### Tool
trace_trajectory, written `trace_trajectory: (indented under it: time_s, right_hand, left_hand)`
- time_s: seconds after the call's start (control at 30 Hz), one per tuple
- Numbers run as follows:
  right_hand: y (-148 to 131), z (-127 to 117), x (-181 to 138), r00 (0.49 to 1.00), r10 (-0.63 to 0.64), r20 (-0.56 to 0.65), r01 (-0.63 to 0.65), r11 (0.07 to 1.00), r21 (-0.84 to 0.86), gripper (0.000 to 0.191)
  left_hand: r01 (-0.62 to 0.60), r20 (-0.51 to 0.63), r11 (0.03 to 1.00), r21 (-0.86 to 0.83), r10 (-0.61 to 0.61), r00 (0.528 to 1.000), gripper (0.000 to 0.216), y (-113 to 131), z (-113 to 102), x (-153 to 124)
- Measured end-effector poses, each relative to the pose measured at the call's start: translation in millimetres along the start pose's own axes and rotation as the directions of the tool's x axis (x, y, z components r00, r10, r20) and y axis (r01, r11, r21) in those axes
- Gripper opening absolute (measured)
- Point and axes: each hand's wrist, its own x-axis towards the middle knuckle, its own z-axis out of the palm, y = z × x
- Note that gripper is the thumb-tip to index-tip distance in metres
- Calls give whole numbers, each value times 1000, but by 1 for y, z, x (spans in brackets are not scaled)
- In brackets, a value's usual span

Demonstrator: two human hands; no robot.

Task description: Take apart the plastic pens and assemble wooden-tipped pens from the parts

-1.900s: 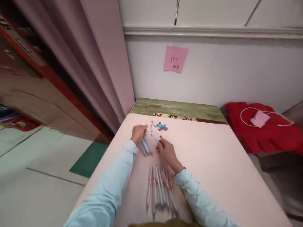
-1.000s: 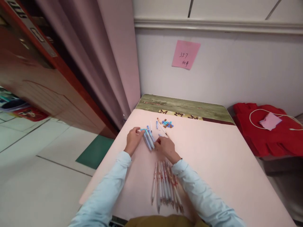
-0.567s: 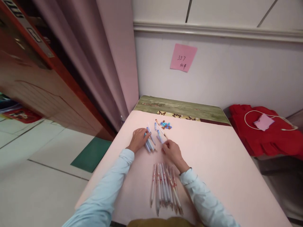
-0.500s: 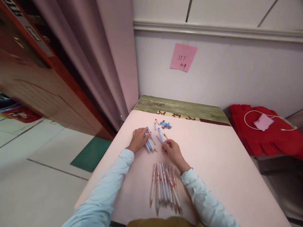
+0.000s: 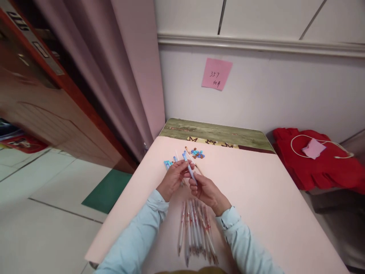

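Note:
Both hands are raised just above the pink table (image 5: 256, 198), holding one light blue pen (image 5: 188, 168) between them. My right hand (image 5: 207, 189) pinches the pen's lower end. My left hand (image 5: 173, 179) has its fingers closed on the pen's middle. Behind the left hand lie a few more blue pens (image 5: 169, 163). A small heap of blue and brown caps (image 5: 196, 153) sits further back, with a thin refill (image 5: 190, 156) beside it. Near the front edge lies a bundle of several white pens with red print (image 5: 195, 232).
A green patterned cloth (image 5: 216, 133) covers the table's far end against the wall, where a pink note (image 5: 216, 74) hangs. A pink curtain (image 5: 125, 76) hangs at left. A red cloth (image 5: 319, 163) with a white cord lies at right.
Both hands have lifted off the table and come together on a single blue pen. Before, the left hand rested on the blue pen group and the right hand lay beside it.

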Motion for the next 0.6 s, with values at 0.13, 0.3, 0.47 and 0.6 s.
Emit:
trace_trajectory:
  time_s: [0.13, 0.3, 0.47, 0.6]
  right_hand:
    - [0, -1, 1, 982, 67, 175, -87, 990, 110, 21]
    - [4, 7, -7, 964, 78, 252, -117, 983, 141, 23]
    - [11, 16, -11, 989, 43, 139, -48, 998, 29, 30]
    - [17, 16, -6, 999, -45, 4, 46, 992, -118, 37]
  left_hand:
    - [35, 73, 998, -61, -30, 997, 28, 1, -2, -8]
    - [37, 118, 997, -73, -28, 993, 29, 6, -3, -19]
    - [16, 24, 1000, -21, -16, 1000, 25, 4, -5, -21]
    - [-6, -64, 1000, -3, 5, 998, 26, -1, -2, -18]
